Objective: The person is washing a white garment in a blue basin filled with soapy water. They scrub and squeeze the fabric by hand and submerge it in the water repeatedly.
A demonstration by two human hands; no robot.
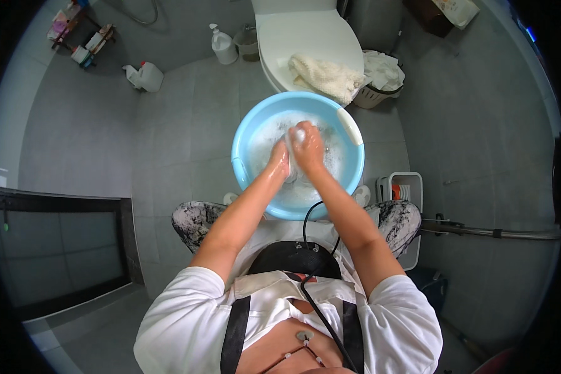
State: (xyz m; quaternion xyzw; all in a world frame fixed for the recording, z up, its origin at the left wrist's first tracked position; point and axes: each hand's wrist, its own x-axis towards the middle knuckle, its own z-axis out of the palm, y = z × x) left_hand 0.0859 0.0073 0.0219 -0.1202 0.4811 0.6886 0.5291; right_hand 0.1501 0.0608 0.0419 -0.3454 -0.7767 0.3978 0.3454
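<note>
A light blue basin (245, 124) of sudsy water stands on the floor between my knees. Both hands are over the foam in its middle, close together. A white, wet, soapy cloth (291, 168) hangs between them, mostly hidden by fingers and suds. My right hand (307, 144) is curled round its upper part, with a white bit showing at the fingers. Pressed against the same cloth from the left is my left hand (281, 157), its fingers partly covered. On the basin's right rim sits a cream-coloured oblong piece (350, 126).
Beyond the basin is a white toilet (305, 37) with a cream towel (327, 76) on its lid. A paper-filled wastebasket (380, 78) stands beside it. White bottles, a pump bottle (223, 45) and a jug (145, 76), are at the left. A black cable (305, 227) reaches the near rim.
</note>
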